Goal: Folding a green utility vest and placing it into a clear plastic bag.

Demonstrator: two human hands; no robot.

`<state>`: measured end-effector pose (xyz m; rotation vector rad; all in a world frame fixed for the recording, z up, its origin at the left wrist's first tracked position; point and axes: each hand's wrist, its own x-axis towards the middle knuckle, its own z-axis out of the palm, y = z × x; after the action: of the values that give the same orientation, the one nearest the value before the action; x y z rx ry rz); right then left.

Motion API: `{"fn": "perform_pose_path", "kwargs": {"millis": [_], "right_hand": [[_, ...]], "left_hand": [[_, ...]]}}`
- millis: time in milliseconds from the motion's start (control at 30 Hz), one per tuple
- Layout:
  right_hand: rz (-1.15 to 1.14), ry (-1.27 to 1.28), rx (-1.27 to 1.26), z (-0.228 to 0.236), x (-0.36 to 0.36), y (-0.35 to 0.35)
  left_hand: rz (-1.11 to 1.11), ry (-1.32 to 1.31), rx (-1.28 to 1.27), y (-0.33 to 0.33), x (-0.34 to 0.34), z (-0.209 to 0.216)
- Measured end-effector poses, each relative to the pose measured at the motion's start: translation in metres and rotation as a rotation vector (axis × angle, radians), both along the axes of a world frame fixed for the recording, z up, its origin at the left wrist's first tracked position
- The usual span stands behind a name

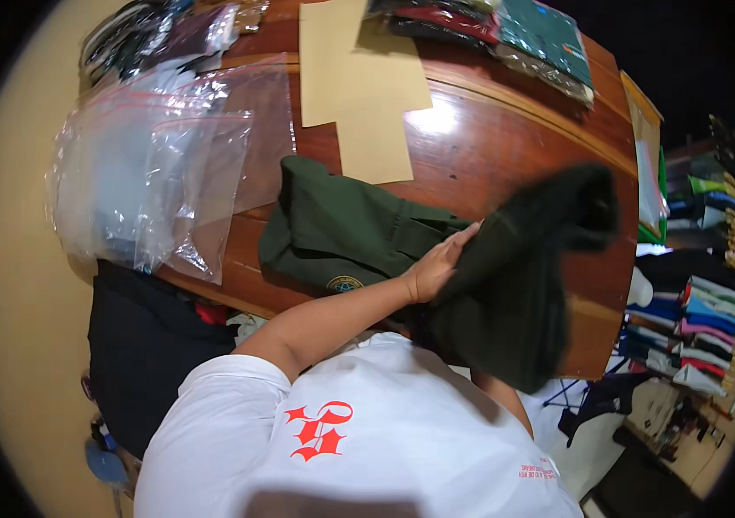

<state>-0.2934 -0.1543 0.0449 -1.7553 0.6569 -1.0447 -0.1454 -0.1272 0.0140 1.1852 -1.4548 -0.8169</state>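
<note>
head view, looking down over a person in a white shirt (pixel 359 440) with red lettering, standing at a round wooden desk (pixel 506 147). left hand (pixel 437 266) lies flat, fingers stretched out and open, pressing on a dark green garment (pixel 342 229) that rests on the near part of the desk; the fingertips touch the edge of a second, darker garment (pixel 523 276). this darker garment is lifted off the desk on the person's right, blurred, its upper end raised over the wood and its lower part hanging past the desk's near edge. right hand is hidden behind or under the dark cloth; whether it is open or closed cannot be told. a small round badge (pixel 344 283) shows on the green garment near the desk's edge. beyond the green garment lie flat sheets of brown card (pixel 359 78), touching its far edge. clear plastic bags (pixel 160 164) with red seal strips are heaped on the left side of the desk, overhanging its rim. packed, folded clothes (pixel 514 34) sit at the far edge. shelves of folded clothes (pixel 696 319) in many colours stand on the right, well apart from the desk.
</note>
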Motion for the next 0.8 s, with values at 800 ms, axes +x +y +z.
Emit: {"fn": "perform_pose_path", "kwargs": {"millis": [800], "right_hand": [[0.699, 0.932, -0.751, 0.065, 0.093, 0.015]], "left_hand": [[0.693, 1.553, 0.195, 0.124, 0.05, -0.039]]}}
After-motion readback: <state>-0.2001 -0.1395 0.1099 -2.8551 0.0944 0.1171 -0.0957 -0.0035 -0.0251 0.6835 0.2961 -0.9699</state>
